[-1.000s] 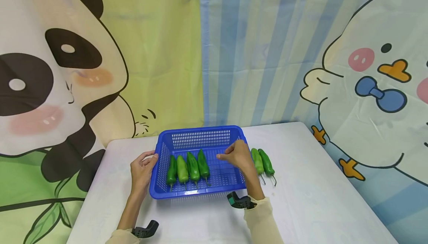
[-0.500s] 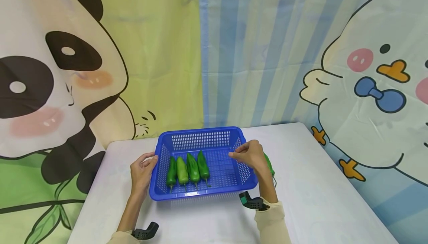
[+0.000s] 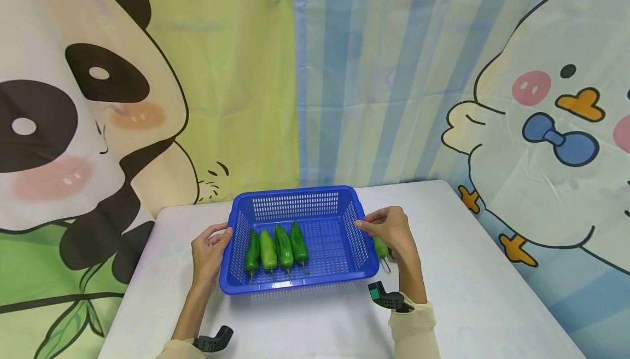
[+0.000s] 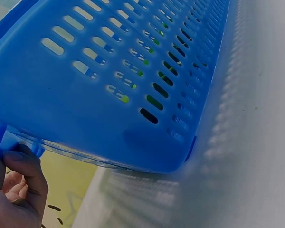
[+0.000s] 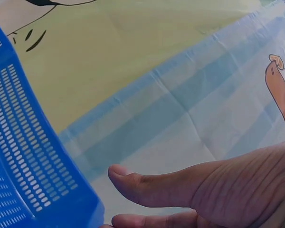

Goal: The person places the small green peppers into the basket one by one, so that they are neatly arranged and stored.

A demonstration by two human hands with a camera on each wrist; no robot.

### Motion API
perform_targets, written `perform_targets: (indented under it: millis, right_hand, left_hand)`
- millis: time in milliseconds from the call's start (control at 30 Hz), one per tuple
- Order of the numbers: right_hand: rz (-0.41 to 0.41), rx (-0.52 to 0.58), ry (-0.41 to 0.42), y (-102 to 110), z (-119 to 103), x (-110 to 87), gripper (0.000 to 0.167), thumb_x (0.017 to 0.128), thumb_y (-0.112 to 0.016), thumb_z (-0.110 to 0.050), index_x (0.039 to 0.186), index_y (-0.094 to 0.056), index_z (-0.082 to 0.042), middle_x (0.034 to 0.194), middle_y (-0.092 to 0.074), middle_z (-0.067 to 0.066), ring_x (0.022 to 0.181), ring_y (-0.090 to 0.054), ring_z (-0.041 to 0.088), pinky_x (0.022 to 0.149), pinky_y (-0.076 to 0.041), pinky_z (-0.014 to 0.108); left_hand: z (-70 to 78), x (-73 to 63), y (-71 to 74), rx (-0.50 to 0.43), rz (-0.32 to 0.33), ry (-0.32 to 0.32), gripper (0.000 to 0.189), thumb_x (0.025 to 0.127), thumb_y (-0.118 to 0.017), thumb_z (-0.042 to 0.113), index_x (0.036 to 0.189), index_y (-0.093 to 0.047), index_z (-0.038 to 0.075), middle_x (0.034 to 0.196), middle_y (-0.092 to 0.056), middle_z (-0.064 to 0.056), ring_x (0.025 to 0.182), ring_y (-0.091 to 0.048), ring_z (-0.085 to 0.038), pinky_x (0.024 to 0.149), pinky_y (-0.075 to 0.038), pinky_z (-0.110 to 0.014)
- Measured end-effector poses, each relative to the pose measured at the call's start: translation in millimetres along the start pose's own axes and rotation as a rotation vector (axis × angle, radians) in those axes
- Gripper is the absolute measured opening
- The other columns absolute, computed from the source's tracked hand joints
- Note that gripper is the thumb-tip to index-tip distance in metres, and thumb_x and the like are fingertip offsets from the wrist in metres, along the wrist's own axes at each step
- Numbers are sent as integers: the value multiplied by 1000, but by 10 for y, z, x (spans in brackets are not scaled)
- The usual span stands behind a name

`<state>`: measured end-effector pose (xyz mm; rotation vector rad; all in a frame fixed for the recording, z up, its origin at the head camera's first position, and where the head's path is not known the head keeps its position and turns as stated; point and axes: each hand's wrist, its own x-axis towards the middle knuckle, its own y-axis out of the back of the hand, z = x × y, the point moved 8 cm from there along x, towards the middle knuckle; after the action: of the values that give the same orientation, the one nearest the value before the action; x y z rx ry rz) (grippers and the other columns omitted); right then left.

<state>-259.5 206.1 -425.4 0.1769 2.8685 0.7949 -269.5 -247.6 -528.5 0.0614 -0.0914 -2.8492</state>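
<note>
A blue plastic basket [image 3: 300, 283] with slotted walls stands on the white table. Several green chili peppers [image 3: 284, 249] lie side by side in its left half, stems toward the person. My left hand [image 3: 209, 252] grips the basket's left rim; the left wrist view shows its curled fingers [image 4: 28, 173] at that edge. At the right wall hovers my right hand [image 3: 392, 230], holding nothing, with its thumb [image 5: 152, 187] and fingers apart in the right wrist view. Beyond the basket's right side, a light green chili pepper [image 3: 381, 248] on the table is partly hidden by that hand.
White cloth covers the table [image 3: 472, 271], which extends to the right and in front of the basket. Behind it hangs a curtain [image 3: 344, 102] with cartoon prints, a panda at left and a white bird at right.
My right hand has moved right, from above the inside of the basket to its right wall, covering more of the peppers outside. The left hand and basket stay almost still.
</note>
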Motion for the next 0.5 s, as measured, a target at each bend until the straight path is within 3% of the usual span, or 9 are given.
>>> perform_targets:
  millis: [300,500]
  right_hand:
    - [17,4,-32,203,162,11,40,95,-88,-24,115,-75,9,108,-80,27,90,-81,31,88,-69,43]
    - [49,15,-83,331,364,11,44,96,-87,-28,118,-75,9,118,-78,30,100,-82,36,103,-64,54]
  left_hand:
    - [2,-1,-1,5,-1,12,41,109,-70,27,140,-68,1,89,-80,13,76,-76,-3,71,-65,-19]
    - [-6,7,2,10,1,11,41,109,-70,27,140,-68,1,89,-80,14,75,-76,-3,71,-65,-19]
